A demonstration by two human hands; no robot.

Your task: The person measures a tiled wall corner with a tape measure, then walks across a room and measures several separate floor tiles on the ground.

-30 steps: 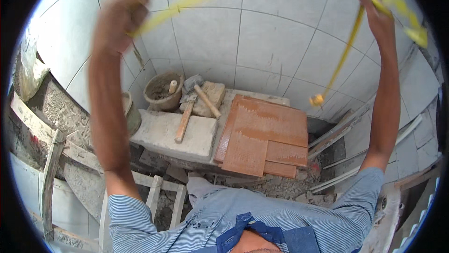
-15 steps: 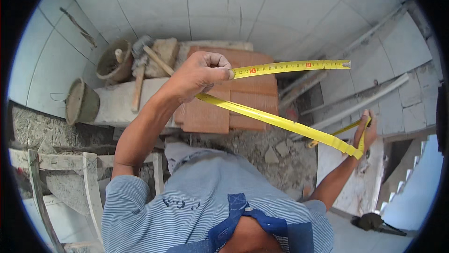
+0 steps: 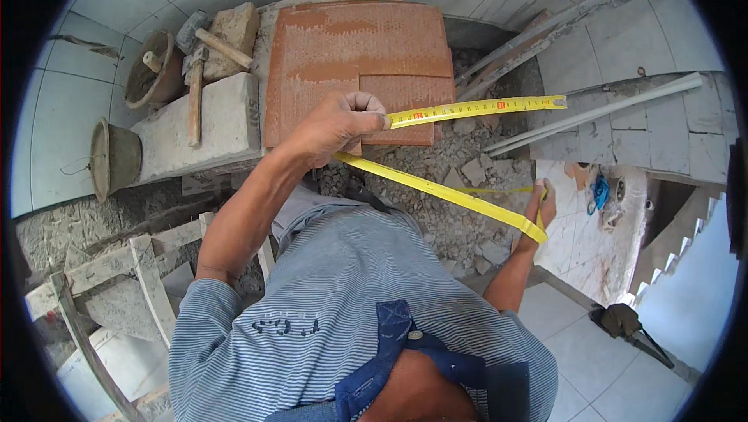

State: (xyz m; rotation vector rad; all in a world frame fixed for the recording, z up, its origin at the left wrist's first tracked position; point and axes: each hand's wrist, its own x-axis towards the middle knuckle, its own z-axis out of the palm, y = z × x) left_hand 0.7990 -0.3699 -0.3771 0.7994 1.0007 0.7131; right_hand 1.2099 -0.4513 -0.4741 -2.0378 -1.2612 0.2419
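Note:
My left hand [image 3: 343, 127] is closed in a pinch on a yellow tape measure blade [image 3: 460, 113], whose free end with the metal tip juts out to the right. From under that hand, a further yellow stretch of the blade slants down to my right hand [image 3: 541, 204], where it bends in a loop round the hand and wrist. My right hand is closed on the blade, its fingers partly hidden. A thin part of the blade runs back leftward from it over the rubble. Beyond my left hand lies a stack of reddish-brown tiles [image 3: 354, 36].
Two hammers [image 3: 196, 102] and a stone block lie on a pale ledge [image 3: 226, 118] at the left, beside two buckets [image 3: 117, 158]. Broken rubble [image 3: 471, 169] covers the floor ahead. White pipes [image 3: 615, 110] lie at the right; a wooden frame [image 3: 148, 274] stands at the near left.
My right hand has moved leftward, nearer my left hand, shortening the blade stretch between them. My left hand keeps its pinch. The view has shifted, so the tile stack shows more fully.

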